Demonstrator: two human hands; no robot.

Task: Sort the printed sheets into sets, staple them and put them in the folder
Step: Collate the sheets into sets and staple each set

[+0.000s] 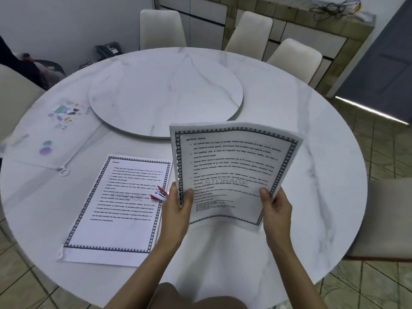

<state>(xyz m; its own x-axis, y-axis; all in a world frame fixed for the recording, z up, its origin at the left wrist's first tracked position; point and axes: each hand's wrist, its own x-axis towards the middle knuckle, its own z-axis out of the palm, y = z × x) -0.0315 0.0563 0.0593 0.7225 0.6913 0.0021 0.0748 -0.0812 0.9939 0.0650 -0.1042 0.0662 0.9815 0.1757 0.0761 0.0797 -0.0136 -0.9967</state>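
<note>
Left hand [178, 208] and right hand [276, 208] each pinch raised printed sheets [234, 170] at bottom edge; sorting step, likely; next: match against flat stack [116, 208] under stapler [158, 195], square edges.

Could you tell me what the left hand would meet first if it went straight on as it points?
Probably the raised turntable: the left hand, gripping the held sheet, points across the table towards its near rim, though height is unclear.
</note>
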